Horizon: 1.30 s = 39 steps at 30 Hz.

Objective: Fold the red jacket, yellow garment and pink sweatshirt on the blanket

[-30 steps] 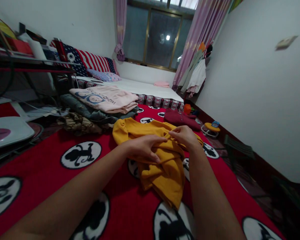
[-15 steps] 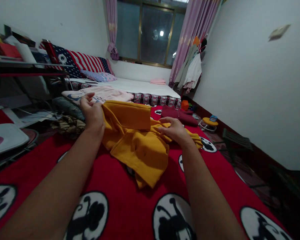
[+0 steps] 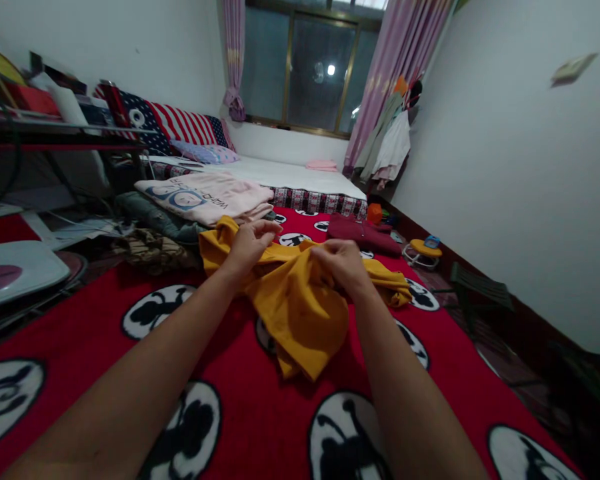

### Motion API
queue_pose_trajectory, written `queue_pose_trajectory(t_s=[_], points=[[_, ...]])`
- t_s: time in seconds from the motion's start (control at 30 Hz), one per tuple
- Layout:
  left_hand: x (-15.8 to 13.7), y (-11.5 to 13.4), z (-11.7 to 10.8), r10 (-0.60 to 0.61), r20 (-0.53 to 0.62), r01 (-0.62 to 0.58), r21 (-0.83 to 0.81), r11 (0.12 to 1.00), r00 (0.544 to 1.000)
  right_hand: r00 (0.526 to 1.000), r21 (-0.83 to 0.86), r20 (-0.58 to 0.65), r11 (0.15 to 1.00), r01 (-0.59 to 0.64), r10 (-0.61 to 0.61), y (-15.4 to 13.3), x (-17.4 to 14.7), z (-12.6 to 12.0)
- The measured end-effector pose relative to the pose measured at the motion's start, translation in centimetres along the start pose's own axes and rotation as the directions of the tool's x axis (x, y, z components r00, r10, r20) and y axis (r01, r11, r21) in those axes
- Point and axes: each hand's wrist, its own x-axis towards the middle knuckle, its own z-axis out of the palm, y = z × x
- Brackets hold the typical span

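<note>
A red blanket [image 3: 260, 427] spreads beneath the yellow shirt [image 3: 300, 313], which lies crumpled across its middle, partly raised. Just beyond its left end is a pink shirt [image 3: 210, 197] on a pile; a maroon shirt [image 3: 363, 233] sits behind its right end. The right hand [image 3: 343, 263] pinches a bunched fold; the left hand [image 3: 253, 247] has curled fingers at the cloth, but I cannot tell whether they grip it. An uneven pull could twist the loose folds, and a wide leftward sweep might knock the pile. The blanket's right edge leaves modest space; the most room is on the near side.
</note>
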Motion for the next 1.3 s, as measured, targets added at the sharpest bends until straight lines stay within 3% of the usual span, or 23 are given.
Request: queue_pose_trajectory(t_s=[0.03,0.07,0.13,0.17,0.2,0.23,0.27,0.3,0.37,0.47,0.53,0.6,0.7,0.77,0.83,0.93,1.0,1.07,1.1,1.17,1.23,1.3], points=[[0.1,-0.2,-0.1,-0.018,0.009,0.018,0.005,1.0,1.0,0.972,0.111,-0.232,0.994,-0.013,0.038,0.4,0.4,-1.3],[0.1,-0.4,-0.1,-0.037,0.018,0.037,0.01,0.999,0.999,0.879,0.212,-0.468,0.977,0.017,0.087,1.0,0.8,-2.8],[0.1,-0.5,0.0,-0.054,0.044,0.053,0.023,0.998,0.998,0.59,0.303,-0.788,0.945,0.125,0.175,2.3,1.5,-5.6],[0.0,-0.5,0.1,-0.051,0.069,0.049,0.033,0.998,0.996,0.462,0.311,-0.862,0.936,0.163,0.206,2.8,1.7,-6.8],[-0.2,-0.4,0.4,-0.043,0.109,0.037,0.05,0.998,0.993,0.375,0.307,-0.9,0.933,0.187,0.221,3.1,1.7,-7.6],[-0.5,-0.2,0.6,-0.029,0.164,0.018,0.07,0.997,0.986,0.329,0.295,-0.919,0.935,0.199,0.22,3.1,1.7,-8.2],[-0.8,-0.1,1.0,-0.014,0.233,-0.007,0.09,0.996,0.972,0.316,0.275,-0.927,0.939,0.207,0.202,2.8,1.7,-8.4],[-1.2,0.0,1.3,-0.001,0.314,-0.035,0.109,0.993,0.95,0.332,0.251,-0.928,0.944,0.216,0.171,2.3,1.5,-8.4],[-2.0,0.0,1.8,0.012,0.494,-0.104,0.159,0.982,0.87,0.424,0.219,-0.9,0.945,0.244,0.099,0.7,1.2,-7.6],[-2.8,-0.6,2.2,0.0,0.729,-0.244,0.228,0.943,0.684,0.68,0.288,-0.732,0.925,0.247,0.046,-1.6,0.9,-5.9],[-3.0,-1.3,2.3,0.005,0.81,-0.336,0.238,0.911,0.587,0.824,0.387,-0.562,0.903,0.185,0.072,-2.4,0.8,-5.1],[-3.1,-2.0,2.4,0.031,0.846,-0.403,0.221,0.888,0.532,0.881,0.485,-0.451,0.867,0.111,0.14,-2.7,0.7,-4.6],[-3.6,-2.7,3.0,0.051,0.863,-0.492,0.238,0.837,0.503,0.888,0.564,-0.411,0.823,0.069,0.208,-2.5,0.6,-4.3],[-4.1,-2.8,3.5,0.055,0.857,-0.522,0.259,0.812,0.512,0.894,0.565,-0.4,0.823,0.068,0.2,-2.2,0.7,-4.3],[-4.5,-2.4,3.8,0.065,0.844,-0.471,0.232,0.851,0.533,0.909,0.551,-0.375,0.832,0.061,0.182,-2.0,0.8,-4.2],[-4.6,-1.6,3.7,0.024,0.816,-0.196,0.11,0.974,0.577,0.956,0.497,-0.263,0.867,0.018,0.131,-1.7,0.7,-4.1],[-4.2,-1.2,3.3,-0.005,0.739,0.004,0.003,1.0,0.673,0.993,0.421,-0.096,0.907,-0.025,0.072,-1.6,0.4,-3.9],[-3.6,-1.1,2.7,-0.044,0.603,0.142,-0.115,0.983,0.796,0.994,0.322,0.112,0.945,-0.052,0.016,-1.6,-0.1,-3.6],[-3.2,-1.2,2.4,-0.075,0.526,0.192,-0.171,0.966,0.847,0.978,0.277,0.21,0.96,-0.053,-0.007,-1.6,-0.4,-3.4],[-2.6,-1.1,1.8,-0.147,0.421,0.264,-0.236,0.935,0.895,0.925,0.204,0.379,0.978,-0.045,-0.036,-1.5,-0.8,-3.0],[-2.0,-0.8,1.1,-0.189,0.372,0.28,-0.21,0.937,0.909,0.848,0.15,0.53,0.987,-0.062,-0.027,-1.4,-1.0,-2.7],[-1.5,-0.2,0.3,-0.231,0.406,0.298,-0.107,0.949,0.884,0.769,0.113,0.639,0.989,-0.098,0.003,-1.4,-1.1,-2.5]])
